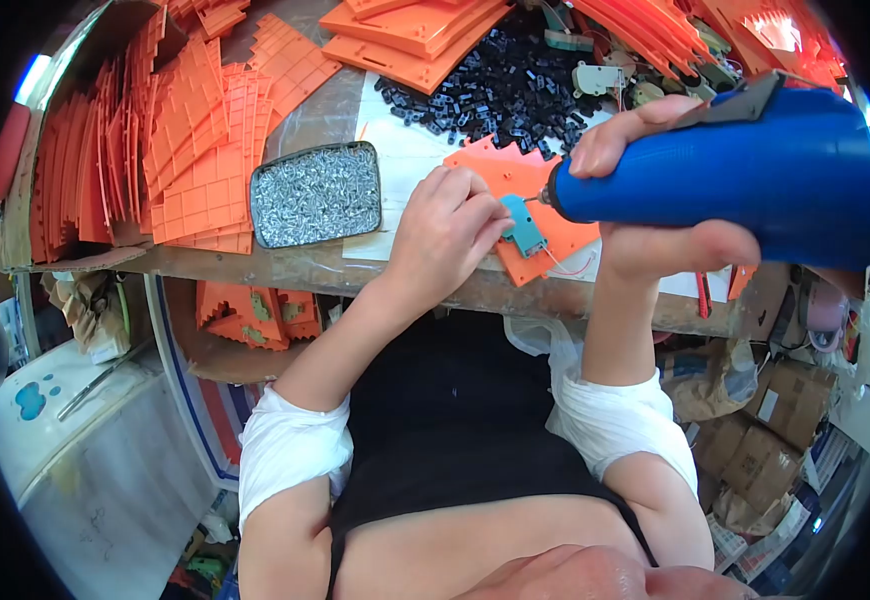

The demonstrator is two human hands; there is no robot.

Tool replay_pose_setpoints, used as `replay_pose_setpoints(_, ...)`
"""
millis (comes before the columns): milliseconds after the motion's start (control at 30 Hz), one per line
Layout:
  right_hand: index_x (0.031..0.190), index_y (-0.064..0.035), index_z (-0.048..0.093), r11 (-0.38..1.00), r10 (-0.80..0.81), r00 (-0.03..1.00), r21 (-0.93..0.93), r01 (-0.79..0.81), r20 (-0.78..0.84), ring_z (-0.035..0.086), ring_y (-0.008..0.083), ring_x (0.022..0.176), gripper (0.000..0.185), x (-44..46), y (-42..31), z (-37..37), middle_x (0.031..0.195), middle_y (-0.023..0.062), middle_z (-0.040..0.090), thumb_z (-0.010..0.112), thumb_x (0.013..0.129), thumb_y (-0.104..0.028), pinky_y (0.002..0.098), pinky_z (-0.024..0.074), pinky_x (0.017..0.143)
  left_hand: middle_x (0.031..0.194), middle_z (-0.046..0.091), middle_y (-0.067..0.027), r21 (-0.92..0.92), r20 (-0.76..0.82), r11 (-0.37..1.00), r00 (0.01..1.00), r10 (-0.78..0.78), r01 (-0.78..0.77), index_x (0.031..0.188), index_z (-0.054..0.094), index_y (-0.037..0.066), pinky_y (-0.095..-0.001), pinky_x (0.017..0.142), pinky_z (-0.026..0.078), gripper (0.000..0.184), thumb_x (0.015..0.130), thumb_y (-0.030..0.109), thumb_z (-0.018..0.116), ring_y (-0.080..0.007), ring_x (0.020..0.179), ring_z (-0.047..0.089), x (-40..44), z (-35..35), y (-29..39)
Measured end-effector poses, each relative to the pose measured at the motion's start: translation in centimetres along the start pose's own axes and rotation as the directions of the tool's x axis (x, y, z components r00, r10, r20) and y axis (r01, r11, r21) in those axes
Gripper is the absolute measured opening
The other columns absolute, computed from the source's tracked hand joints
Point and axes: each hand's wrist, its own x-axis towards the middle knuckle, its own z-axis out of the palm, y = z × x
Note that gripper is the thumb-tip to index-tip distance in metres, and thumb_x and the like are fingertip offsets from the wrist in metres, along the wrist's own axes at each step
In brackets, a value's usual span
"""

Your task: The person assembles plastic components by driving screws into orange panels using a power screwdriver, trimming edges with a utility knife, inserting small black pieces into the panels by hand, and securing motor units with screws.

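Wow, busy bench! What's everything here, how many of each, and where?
Workbench: 1, brownish, across the middle
Plastic panels: many, orange, bench's left and back
Toothed panel: 1, orange, bench centre
Small housing: 1, turquoise, on the toothed panel
Electric screwdriver: 1, blue, right of the small housing
Screw tray: 1, dark-rimmed, left of centre
Screws: uncountable, silvery, in the tray
Plastic clips: uncountable, black, heaped at back centre
Paper: at least 1 sheet, white, beneath the toothed panel
Cardboard boxes: several, brown, lower right
Other clutter: uncountable, mixed colours, edges, too unclear to name
Sleeves: 2, white, around the elbows
Left hand: 1, bare, at the small housing
Right hand: 1, bare, gripping the screwdriver
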Motion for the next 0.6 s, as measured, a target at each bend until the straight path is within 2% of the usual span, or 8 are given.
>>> replay_pose_setpoints(100, 0.11, -0.0032, 0.047, 0.966, 0.2, 0.968, -0.198, -0.168, 0.154, 0.057, 0.0206, 0.058, 0.106, 0.3, -0.7, -0.4, 0.069, 0.009, 0.057, 0.035, 0.056, -0.093, 0.0314, 0.0476, 0.058, 0.077, 0.052, -0.0061, -0.029, 0.0, 1.0, 1.0, 0.007, -0.007, 0.072, 0.058, 0.003, -0.0351, 0.062, 0.041, 0.018, 0.066, 0.006, 0.074, -0.0245, 0.073, 0.05, 0.0, 0.0, -0.1)
replay_pose_setpoints(167, 0.112, -0.0033, 0.047, 0.963, 0.077, 0.938, 0.218, -0.158, 0.338, 0.057, 0.0198, 0.058, 0.107, 1.2, 0.7, -1.2, 0.07, 0.0089, 0.057, 0.038, 0.054, -0.093, 0.0312, 0.0475, 0.057, 0.075, 0.051, -0.0064, -0.038, -0.007, 0.999, 1.0, 0.018, -0.018, 0.073, 0.058, 0.003, -0.0352, 0.061, 0.04, 0.018, 0.066, 0.006, 0.074, -0.0247, 0.072, 0.049, 0.0, 0.0, -0.1)
replay_pose_setpoints(233, 0.114, -0.0032, 0.047, 0.983, 0.043, 0.925, 0.15, -0.106, 0.377, 0.055, 0.0187, 0.057, 0.108, 1.7, 0.7, -1.6, 0.071, 0.0087, 0.056, 0.04, 0.053, -0.093, 0.0306, 0.0467, 0.056, 0.075, 0.05, -0.0064, -0.053, -0.027, 0.998, 0.999, 0.036, -0.037, 0.072, 0.058, 0.003, -0.0352, 0.061, 0.04, 0.017, 0.066, 0.006, 0.074, -0.0246, 0.072, 0.049, -0.2, 0.2, -0.2)
replay_pose_setpoints(300, 0.12, 0.0018, 0.043, 0.983, -0.107, 0.905, 0.182, 0.034, 0.412, 0.06, 0.0244, 0.064, 0.108, 1.8, -0.1, -1.4, 0.108, 0.0134, 0.055, 0.046, 0.059, -0.087, 0.0335, 0.0492, 0.058, 0.074, 0.05, -0.0064, -0.066, -0.05, 0.997, 0.998, 0.04, -0.044, 0.072, 0.058, 0.003, -0.0352, 0.061, 0.04, 0.017, 0.066, 0.006, 0.074, -0.0246, 0.071, 0.049, -0.2, 0.2, -0.2)
replay_pose_setpoints(333, 0.114, -0.0043, 0.05, 0.955, 0.025, 1.0, 0.296, -0.026, 0.008, 0.052, 0.0185, 0.055, 0.11, 0.2, -1.8, 1.6, 0.068, 0.007, 0.055, 0.036, 0.052, -0.094, 0.0306, 0.0441, 0.055, 0.076, 0.049, -0.0067, -0.04, -0.04, 0.998, 0.998, 0.041, -0.043, 0.074, 0.058, 0.003, -0.0356, 0.064, 0.041, 0.017, 0.067, 0.007, 0.073, -0.0253, 0.074, 0.05, -0.1, -0.1, -0.1)
replay_pose_setpoints(500, 0.113, -0.0054, 0.05, 0.99, -0.001, 0.984, 0.136, -0.023, 0.175, 0.051, 0.0177, 0.056, 0.111, 0.2, -2.8, 3.2, 0.067, 0.0048, 0.052, 0.033, 0.051, -0.096, 0.0304, 0.0418, 0.057, 0.078, 0.048, -0.0071, -0.057, -0.069, 0.997, 0.997, 0.044, -0.048, 0.075, 0.058, 0.003, -0.036, 0.067, 0.042, 0.016, 0.067, 0.007, 0.072, -0.0255, 0.075, 0.05, -0.3, -0.5, 0.0)
replay_pose_setpoints(567, 0.113, -0.0055, 0.048, 0.937, 0.11, 0.992, 0.34, -0.084, -0.057, 0.05, 0.0175, 0.056, 0.11, -0.1, -2.5, 3.7, 0.067, 0.004, 0.052, 0.034, 0.052, -0.096, 0.0303, 0.0413, 0.06, 0.074, 0.051, -0.0056, -0.122, -0.094, 0.991, 0.995, 0.046, -0.057, 0.077, 0.063, 0.003, -0.0346, 0.062, 0.041, 0.015, 0.066, 0.004, 0.073, -0.0236, 0.073, 0.05, -0.3, -0.6, -0.3)
replay_pose_setpoints(600, 0.113, -0.0056, 0.047, 0.989, 0.053, 0.985, 0.129, -0.075, 0.166, 0.05, 0.0174, 0.056, 0.109, 0.5, -2.7, 2.9, 0.068, 0.0038, 0.052, 0.035, 0.052, -0.095, 0.0302, 0.0409, 0.061, 0.074, 0.051, -0.0056, -0.106, -0.096, 0.993, 0.995, 0.031, -0.042, 0.077, 0.063, 0.003, -0.0346, 0.062, 0.041, 0.015, 0.066, 0.004, 0.073, -0.0236, 0.073, 0.05, -0.4, -0.7, -0.5)
